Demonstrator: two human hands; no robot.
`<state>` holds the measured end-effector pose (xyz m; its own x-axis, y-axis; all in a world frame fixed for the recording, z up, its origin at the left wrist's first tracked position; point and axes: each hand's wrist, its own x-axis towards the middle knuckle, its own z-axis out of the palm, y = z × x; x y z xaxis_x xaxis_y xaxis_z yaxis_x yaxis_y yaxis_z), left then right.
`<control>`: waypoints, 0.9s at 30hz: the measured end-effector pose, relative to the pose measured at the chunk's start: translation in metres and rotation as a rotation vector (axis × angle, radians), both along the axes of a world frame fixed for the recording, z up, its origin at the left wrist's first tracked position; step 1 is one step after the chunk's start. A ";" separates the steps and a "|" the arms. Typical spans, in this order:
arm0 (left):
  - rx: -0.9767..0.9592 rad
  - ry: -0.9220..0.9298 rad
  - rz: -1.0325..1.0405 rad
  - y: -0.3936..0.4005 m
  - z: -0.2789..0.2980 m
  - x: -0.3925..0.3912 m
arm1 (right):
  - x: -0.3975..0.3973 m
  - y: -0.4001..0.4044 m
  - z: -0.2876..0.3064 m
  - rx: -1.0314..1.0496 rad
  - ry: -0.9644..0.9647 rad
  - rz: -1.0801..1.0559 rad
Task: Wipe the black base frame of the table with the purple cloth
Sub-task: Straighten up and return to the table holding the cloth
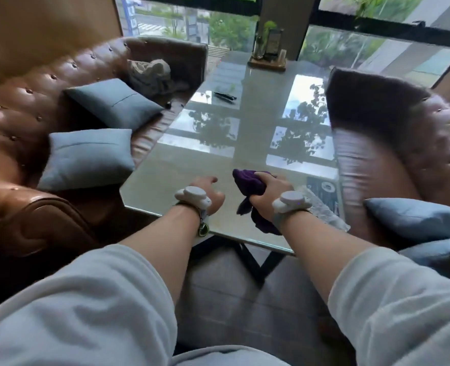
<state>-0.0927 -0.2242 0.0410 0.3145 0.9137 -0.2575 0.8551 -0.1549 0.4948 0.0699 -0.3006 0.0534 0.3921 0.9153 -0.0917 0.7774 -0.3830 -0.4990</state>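
My right hand (270,190) is closed around a bunched purple cloth (247,183), held just above the near end of the glossy table top (218,143); a loose tail of the cloth hangs below my wrist. My left hand (209,190) rests on the table top to the left of the cloth, fingers loosely curled, holding nothing. The black base frame (255,262) shows below the table's near edge as crossed bars over the floor. Both wrists carry white trackers.
A brown tufted sofa (20,133) with two grey-blue cushions (89,157) flanks the table's left side. Another sofa (393,143) with grey-blue cushions (414,217) stands right. A black pen (225,95) and a wooden tray with a plant (267,63) sit farther along the table.
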 end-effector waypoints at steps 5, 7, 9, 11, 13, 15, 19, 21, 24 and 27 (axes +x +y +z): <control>-0.016 0.013 -0.075 -0.031 0.002 0.071 | 0.070 -0.038 0.000 -0.017 -0.034 -0.076; 0.010 0.008 -0.097 -0.037 0.008 0.093 | 0.089 -0.041 -0.003 -0.023 -0.041 -0.109; 0.043 0.017 -0.110 -0.032 0.012 0.108 | 0.097 -0.040 -0.005 -0.019 -0.025 -0.109; 0.046 0.033 -0.108 -0.022 0.013 0.115 | 0.099 -0.034 -0.007 -0.009 -0.012 -0.126; 0.039 0.051 -0.109 -0.009 0.010 0.116 | 0.099 -0.023 -0.010 0.004 0.006 -0.146; 0.026 0.069 -0.115 0.005 0.003 0.114 | 0.097 -0.006 -0.016 0.000 0.021 -0.159; 0.028 0.110 -0.137 0.048 -0.012 0.111 | 0.094 0.036 -0.024 -0.020 0.007 -0.156; 0.039 0.112 -0.161 0.089 -0.017 0.111 | 0.090 0.072 -0.030 -0.026 -0.006 -0.143; 0.047 0.089 -0.183 0.144 -0.017 0.106 | 0.081 0.117 -0.034 -0.033 0.032 -0.166; 0.018 0.135 -0.199 0.188 -0.023 0.094 | 0.068 0.154 -0.046 -0.065 0.091 -0.204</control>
